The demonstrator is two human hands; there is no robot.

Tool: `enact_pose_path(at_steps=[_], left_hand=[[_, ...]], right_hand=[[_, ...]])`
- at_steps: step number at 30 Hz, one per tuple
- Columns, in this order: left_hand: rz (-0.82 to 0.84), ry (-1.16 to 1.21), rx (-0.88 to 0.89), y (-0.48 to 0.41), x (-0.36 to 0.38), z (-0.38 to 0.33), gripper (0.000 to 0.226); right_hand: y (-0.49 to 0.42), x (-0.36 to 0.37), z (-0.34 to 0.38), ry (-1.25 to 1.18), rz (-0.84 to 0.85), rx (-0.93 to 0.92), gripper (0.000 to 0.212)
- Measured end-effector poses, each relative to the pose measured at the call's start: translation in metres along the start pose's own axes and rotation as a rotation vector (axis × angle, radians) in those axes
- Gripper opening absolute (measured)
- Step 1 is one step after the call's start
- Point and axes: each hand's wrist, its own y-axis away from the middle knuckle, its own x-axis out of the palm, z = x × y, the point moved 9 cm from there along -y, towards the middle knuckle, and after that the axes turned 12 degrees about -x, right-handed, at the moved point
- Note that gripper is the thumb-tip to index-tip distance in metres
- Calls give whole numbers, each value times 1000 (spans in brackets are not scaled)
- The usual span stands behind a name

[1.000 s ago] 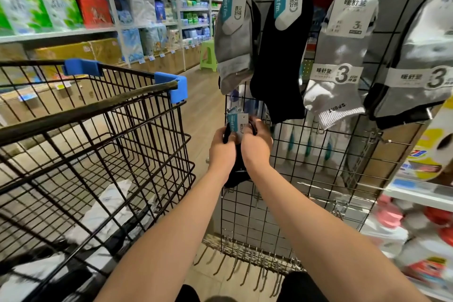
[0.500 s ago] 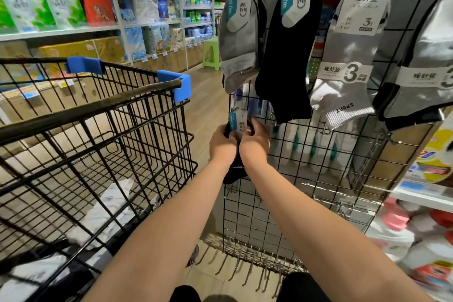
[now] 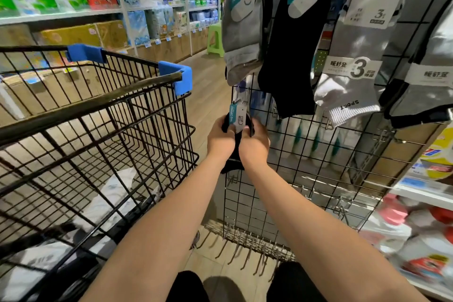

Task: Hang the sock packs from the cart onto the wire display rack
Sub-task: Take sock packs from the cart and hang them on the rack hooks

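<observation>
Holding: black sock pack (image 3: 235,154), gripped between both hands against the left part of the wire display rack (image 3: 318,167), below the hung row.
Left hand (image 3: 219,141): grip curled tight round the pack's left edge, just under its card header (image 3: 237,117).
Right hand (image 3: 255,146): grip curled round the pack's right edge, knuckles toward the camera.
Header: upright, close to the grid; on a hook or not, cannot tell.
Hung above: grey pack (image 3: 245,32), black pack (image 3: 291,61), grey three-pair pack (image 3: 355,56) further right.
Cart (image 3: 98,110): left of the rack; white and dark packs (image 3: 115,193) lie in its near bottom.
Rack foot: row of metal hooks (image 3: 245,243), near.
Far left: stocked shelves (image 3: 73,13); green stool (image 3: 215,39) in the aisle.
</observation>
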Motion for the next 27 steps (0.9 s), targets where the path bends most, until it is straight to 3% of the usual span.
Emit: enact_pose_path(at_steps=[3,6,10,17,20,23,27], left_hand=[[-64,-74,-20,19,-16,-11,50],[-78,-168,-75,51,-34,-31,37],[20,-258,-196,104,-58,-54,29],[53,-336,-362,202,-131,-145,25],[-39,-343,-378,233,-181,-186,26],[-150,-209,-491,256,-234,-190,20],[-246,-131,-602,270,-301,-165,23]], right_hand=[[8,-7,12,15,54,88,39],[25,-18,32,55,100,227,43],[63,-39,90,36,272,343,26],[74,-72,231,68,489,395,21],[68,-66,295,78,623,344,18],[68,-46,335,33,676,341,16],[93,17,367,96,875,236,20]])
